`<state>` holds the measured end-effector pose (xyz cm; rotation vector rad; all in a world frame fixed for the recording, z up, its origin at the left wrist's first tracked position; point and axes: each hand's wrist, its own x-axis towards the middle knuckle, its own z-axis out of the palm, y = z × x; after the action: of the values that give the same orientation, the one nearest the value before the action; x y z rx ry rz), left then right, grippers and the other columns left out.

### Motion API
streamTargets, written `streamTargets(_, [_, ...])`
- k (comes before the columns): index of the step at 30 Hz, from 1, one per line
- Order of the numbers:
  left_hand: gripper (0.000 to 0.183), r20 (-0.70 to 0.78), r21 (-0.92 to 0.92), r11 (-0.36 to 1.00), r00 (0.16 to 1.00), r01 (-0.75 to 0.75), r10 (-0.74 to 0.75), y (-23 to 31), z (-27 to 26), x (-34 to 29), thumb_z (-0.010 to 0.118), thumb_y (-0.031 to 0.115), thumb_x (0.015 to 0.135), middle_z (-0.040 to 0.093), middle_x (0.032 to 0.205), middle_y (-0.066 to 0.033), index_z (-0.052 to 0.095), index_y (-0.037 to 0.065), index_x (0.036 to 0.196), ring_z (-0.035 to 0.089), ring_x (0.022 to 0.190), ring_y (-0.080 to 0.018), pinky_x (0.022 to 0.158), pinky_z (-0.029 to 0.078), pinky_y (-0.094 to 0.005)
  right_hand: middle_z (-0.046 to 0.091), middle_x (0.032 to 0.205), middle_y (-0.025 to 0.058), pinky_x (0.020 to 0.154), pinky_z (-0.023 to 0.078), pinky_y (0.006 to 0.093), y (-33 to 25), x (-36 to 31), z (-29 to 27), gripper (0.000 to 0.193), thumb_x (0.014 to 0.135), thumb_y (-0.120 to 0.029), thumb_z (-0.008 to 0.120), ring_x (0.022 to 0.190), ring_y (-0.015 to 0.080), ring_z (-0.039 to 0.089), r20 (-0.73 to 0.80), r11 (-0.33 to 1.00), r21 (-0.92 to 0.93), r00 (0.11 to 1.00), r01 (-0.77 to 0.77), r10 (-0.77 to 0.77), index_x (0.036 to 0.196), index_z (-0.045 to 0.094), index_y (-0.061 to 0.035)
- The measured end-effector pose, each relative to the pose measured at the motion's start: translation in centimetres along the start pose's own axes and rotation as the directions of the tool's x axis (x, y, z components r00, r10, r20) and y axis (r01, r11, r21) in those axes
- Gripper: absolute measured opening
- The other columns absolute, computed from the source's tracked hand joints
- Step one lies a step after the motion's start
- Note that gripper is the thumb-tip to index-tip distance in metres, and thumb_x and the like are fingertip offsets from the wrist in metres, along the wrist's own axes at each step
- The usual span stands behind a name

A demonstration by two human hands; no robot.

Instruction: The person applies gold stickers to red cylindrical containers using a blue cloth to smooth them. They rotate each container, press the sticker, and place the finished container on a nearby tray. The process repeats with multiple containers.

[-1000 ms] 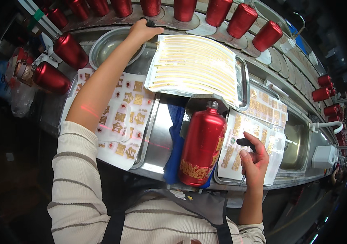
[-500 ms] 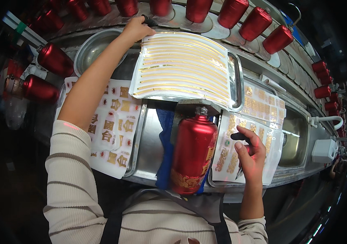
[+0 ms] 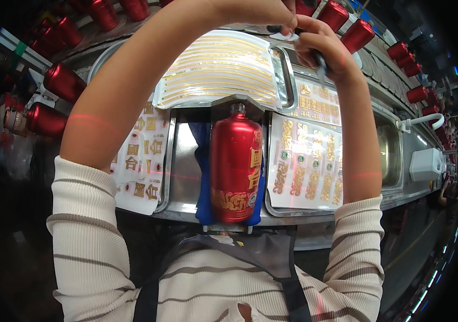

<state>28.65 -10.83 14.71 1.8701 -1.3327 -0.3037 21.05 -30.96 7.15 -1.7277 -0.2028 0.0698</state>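
Note:
At the far edge, my left hand (image 3: 289,12) is partly cut off by the picture; its closed fingertips, one in a black cover, meet those of my right hand. My right hand (image 3: 325,43) is closed, with slim pointed tweezers (image 3: 321,70) jutting down from it. What the fingertips pinch between them is too small to make out. Below and left of the hands lies a white sheet of thin gold strips (image 3: 215,70). A shiny red bottle (image 3: 234,161) with gold lettering lies on a blue cloth (image 3: 203,206), its neck toward a metal bracket (image 3: 234,100).
Sheets of gold stickers lie on metal trays, one left sheet (image 3: 143,161) partly behind my left arm, another right sheet (image 3: 304,166) beside the bottle. Several red bottles (image 3: 358,35) stand along the conveyor behind. A sink (image 3: 387,142) and a white jug (image 3: 425,163) are at right.
My left hand has left the far left corner of the strip sheet and swung right to meet my right hand. The right hand has risen from the right sticker sheet toward the far side.

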Motion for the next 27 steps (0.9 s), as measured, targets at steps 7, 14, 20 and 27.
streamTargets(7, [0.027,-0.176,-0.430,0.897,0.964,0.105,-0.197,2.5,7.8,-12.6,0.076,0.008,0.085,0.072,0.087,-0.0050,0.063,0.003,0.108,0.068,0.080,-0.0122,0.068,0.053,-0.0232,0.045,0.059,-0.0046,0.040,0.024,0.0174,-3.5,-14.4,6.1,0.025,0.088,-0.023,0.070,0.041,0.0012,0.036,-0.103,0.972,0.039,0.966,-0.233,0.236,0.087,0.053,-0.0043])
streamTargets(14, [0.038,-0.278,-0.581,0.764,0.814,0.280,-0.510,4.9,15.5,-25.2,0.075,-0.001,0.083,0.068,0.082,-0.0011,0.061,-0.001,0.118,0.061,0.077,-0.0063,0.073,0.049,-0.0230,0.053,0.076,-0.0045,0.057,0.031,0.0178,-1.3,-21.5,15.0,0.017,0.085,-0.013,0.076,0.065,-0.0001,0.043,-0.054,0.842,0.083,0.841,-0.534,0.539,0.083,0.062,-0.0021])
streamTargets(20, [0.029,-0.319,-0.630,0.705,0.718,0.327,-0.619,3.4,19.2,-28.4,0.073,0.000,0.085,0.068,0.085,-0.0021,0.059,-0.001,0.110,0.061,0.079,-0.0074,0.076,0.049,-0.0245,0.056,0.084,0.0000,0.053,0.033,0.0177,3.5,-23.3,18.1,0.015,0.087,-0.014,0.075,0.058,0.0007,0.045,-0.254,0.931,0.049,0.897,-0.363,0.363,0.085,0.066,-0.0013])
streamTargets(27, [0.018,-0.402,-0.518,0.808,0.753,0.282,-0.521,1.7,19.7,-27.9,0.073,0.002,0.085,0.069,0.084,-0.0025,0.061,0.000,0.098,0.062,0.078,-0.0084,0.076,0.050,-0.0254,0.052,0.074,-0.0064,0.053,0.030,0.0173,3.6,-22.8,19.1,0.012,0.088,-0.010,0.071,0.059,-0.0019,0.043,-0.331,0.933,0.011,0.879,-0.360,0.343,0.083,0.061,-0.0036])
